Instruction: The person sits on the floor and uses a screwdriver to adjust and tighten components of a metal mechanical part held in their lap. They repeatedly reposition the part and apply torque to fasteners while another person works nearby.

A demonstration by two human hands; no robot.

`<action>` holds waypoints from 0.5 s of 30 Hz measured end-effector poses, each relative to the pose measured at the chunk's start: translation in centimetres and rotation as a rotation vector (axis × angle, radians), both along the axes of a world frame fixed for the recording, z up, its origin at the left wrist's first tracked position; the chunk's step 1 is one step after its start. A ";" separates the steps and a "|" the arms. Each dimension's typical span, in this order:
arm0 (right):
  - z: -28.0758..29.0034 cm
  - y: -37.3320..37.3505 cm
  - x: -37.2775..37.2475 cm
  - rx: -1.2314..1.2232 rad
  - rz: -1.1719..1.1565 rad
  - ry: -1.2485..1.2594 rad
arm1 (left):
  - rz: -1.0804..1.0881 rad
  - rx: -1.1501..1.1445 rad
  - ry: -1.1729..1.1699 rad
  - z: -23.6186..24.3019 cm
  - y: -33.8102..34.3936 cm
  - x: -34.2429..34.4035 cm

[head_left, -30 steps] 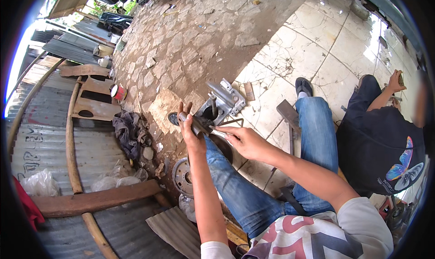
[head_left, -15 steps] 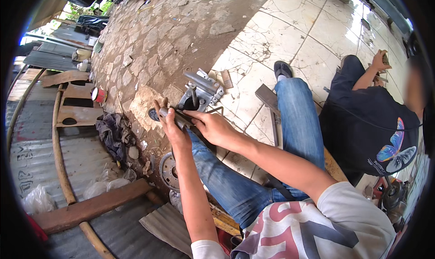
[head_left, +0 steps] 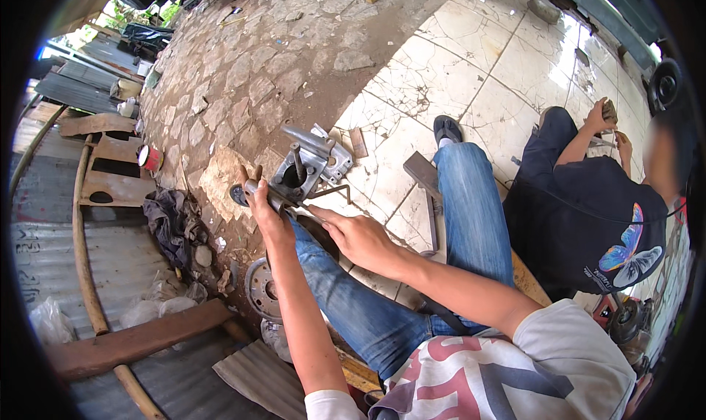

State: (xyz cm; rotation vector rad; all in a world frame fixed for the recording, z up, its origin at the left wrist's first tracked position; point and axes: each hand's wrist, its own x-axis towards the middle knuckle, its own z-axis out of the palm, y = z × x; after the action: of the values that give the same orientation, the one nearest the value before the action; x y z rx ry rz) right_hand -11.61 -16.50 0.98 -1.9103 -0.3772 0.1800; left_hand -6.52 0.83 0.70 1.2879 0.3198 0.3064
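My left hand point(head_left: 269, 215) is closed around a grey metal tube-like part point(head_left: 268, 190), held above my left knee. The fingers of my right hand point(head_left: 362, 240) are curled in beside the near end of that part. Whatever they grip is too small to make out. Just beyond my hands stands a grey metal casting point(head_left: 323, 149) with a round opening and an upright rod. A bent metal rod point(head_left: 337, 193) sticks out on its right side.
A dark rectangular metal bar point(head_left: 421, 171) lies by my right foot. A co-worker in a dark shirt point(head_left: 581, 214) sits at my right. On the left are a dark cloth point(head_left: 173, 225), a red-and-white can point(head_left: 150, 157), a metal wheel rim point(head_left: 262, 287) and corrugated sheets point(head_left: 55, 265).
My right hand has drawn back toward me, away from the part's far end. My left hand still grips the part. The whole view has shifted slightly.
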 end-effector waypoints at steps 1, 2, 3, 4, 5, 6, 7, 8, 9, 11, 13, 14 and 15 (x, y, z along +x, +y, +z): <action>0.2 0.0 -0.1 0.006 -0.002 0.022 | -0.006 0.021 0.017 0.2 -0.1 -0.2; 0.5 0.0 -0.1 0.011 -0.003 0.044 | -0.012 0.041 0.035 0.3 -0.1 -0.3; 1.0 0.2 0.6 0.003 0.022 0.086 | -0.041 0.029 0.081 0.3 0.2 -0.4; 0.5 0.7 1.3 0.036 -0.019 0.017 | -0.061 0.041 0.096 0.2 0.1 -0.2; -0.8 1.5 2.0 0.069 -0.058 -0.051 | -0.080 0.053 0.110 0.0 -0.1 0.0; -0.5 2.3 2.5 0.110 -0.087 -0.120 | -0.089 0.071 0.124 0.0 0.1 -0.1; -0.3 2.3 2.3 0.078 -0.068 -0.058 | -0.061 0.091 0.140 0.7 -0.2 -0.2; 0.1 2.0 1.9 0.028 -0.038 0.009 | -0.043 0.097 0.161 -0.3 0.7 0.1; 1.0 1.5 1.3 -0.024 -0.001 0.072 | -0.019 0.103 0.181 -2.2 2.1 0.6; -0.3 1.0 0.3 0.008 -0.022 0.041 | -0.007 0.099 0.225 -2.3 2.4 1.4; -0.7 1.1 0.6 -0.004 -0.039 0.009 | -0.039 0.072 0.282 -1.9 2.1 1.1; -0.7 1.3 0.8 -0.010 -0.047 -0.006 | -0.069 0.069 0.293 -1.7 2.0 1.0; -0.2 1.6 1.6 -0.022 -0.024 0.054 | -0.047 0.076 0.274 -1.3 1.4 0.8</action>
State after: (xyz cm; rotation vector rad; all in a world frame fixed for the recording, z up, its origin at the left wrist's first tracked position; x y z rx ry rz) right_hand -10.00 -14.91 0.83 -1.9269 -0.3171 0.2198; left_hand -5.75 2.20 -0.56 1.4131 0.5131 0.1016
